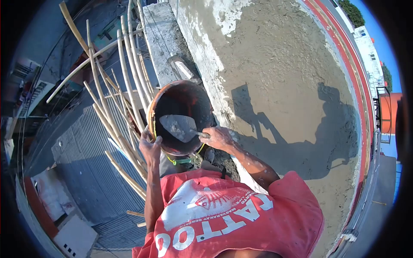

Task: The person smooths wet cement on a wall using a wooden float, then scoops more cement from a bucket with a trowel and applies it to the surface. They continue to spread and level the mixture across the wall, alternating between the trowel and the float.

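Note:
My left hand (150, 144) grips the rim of a dark, mortar-stained bucket (201, 101), which is tilted so that its mouth faces me. In my right hand (218, 137) is the handle of a trowel (186, 134). Its broad blade, smeared with grey mortar, reaches inside the bucket mouth. How much mortar lies at the bottom of the bucket is too dark to tell. A green and yellow cord (178, 161) hangs below the bucket, near my feet.
A wall coated in grey plaster (284, 51) rises on the right, with my shadow on it. Bamboo poles (129, 64) stand and lean on the left, above a corrugated roof (94, 155) far below. A flat tool (183, 69) lies on the concrete ledge (159, 36).

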A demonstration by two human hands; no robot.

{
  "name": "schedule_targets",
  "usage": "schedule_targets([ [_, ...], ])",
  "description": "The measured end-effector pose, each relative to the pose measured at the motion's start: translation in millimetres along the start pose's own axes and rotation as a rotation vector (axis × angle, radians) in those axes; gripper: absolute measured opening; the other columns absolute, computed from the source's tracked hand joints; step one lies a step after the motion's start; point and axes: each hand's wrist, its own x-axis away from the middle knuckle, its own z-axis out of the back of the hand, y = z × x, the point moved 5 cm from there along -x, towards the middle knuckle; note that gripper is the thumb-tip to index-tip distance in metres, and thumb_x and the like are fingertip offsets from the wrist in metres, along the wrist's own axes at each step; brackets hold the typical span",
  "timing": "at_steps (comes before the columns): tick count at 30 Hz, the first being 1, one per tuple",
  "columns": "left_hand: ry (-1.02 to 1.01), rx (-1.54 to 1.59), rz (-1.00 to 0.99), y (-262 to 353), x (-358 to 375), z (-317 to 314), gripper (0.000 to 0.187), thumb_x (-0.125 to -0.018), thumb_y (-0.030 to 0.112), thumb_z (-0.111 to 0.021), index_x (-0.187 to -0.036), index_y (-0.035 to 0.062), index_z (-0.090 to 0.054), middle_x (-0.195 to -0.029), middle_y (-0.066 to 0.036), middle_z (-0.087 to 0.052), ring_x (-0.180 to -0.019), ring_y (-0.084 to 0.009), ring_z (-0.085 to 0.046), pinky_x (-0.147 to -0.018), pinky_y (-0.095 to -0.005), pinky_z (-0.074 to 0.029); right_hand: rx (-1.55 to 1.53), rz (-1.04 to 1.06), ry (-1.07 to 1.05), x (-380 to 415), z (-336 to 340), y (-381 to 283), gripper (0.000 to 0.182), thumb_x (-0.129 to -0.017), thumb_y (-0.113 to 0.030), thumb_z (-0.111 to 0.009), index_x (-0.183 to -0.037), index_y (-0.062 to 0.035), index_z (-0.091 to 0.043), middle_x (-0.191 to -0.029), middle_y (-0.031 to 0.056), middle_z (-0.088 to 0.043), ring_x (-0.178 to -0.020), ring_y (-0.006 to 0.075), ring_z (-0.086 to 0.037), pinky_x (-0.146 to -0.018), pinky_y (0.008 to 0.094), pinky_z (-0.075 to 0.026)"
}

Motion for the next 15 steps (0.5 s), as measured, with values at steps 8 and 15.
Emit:
schedule_targets([
  [8,0.195,0.05,0.001,-30,-29,103,0.044,-0.068,-0.008,-0.058,-0.111,-0.0047,-0.052,-0.101,-0.008,-0.058,-0.087,-0.0131,-0.054,-0.081,-0.0257,-0.046,-1.173,0.027,-0.508,-80,38,-14,0.022,-0.082,-0.023,-0.066,-0.081,-0.0037,-0.057,-0.064,0.0031,-0.054,-0.048,0.0128,-0.056,-0.043,0.0277,-0.046],
  [15,0.298,-0.282,0.049,-31,-19,158,0.044,-0.064,0.003,-0.061,-0.107,-0.0013,-0.057,-0.093,-0.014,-0.062,-0.088,-0.0172,-0.058,-0.077,-0.0326,-0.047,-0.647,-0.184,0.571,-143,237,161,0.028,-0.089,-0.034,-0.056,-0.088,-0.0059,-0.052,-0.058,-0.0024,-0.046,-0.043,0.0072,-0.045,-0.04,0.023,-0.039],
])
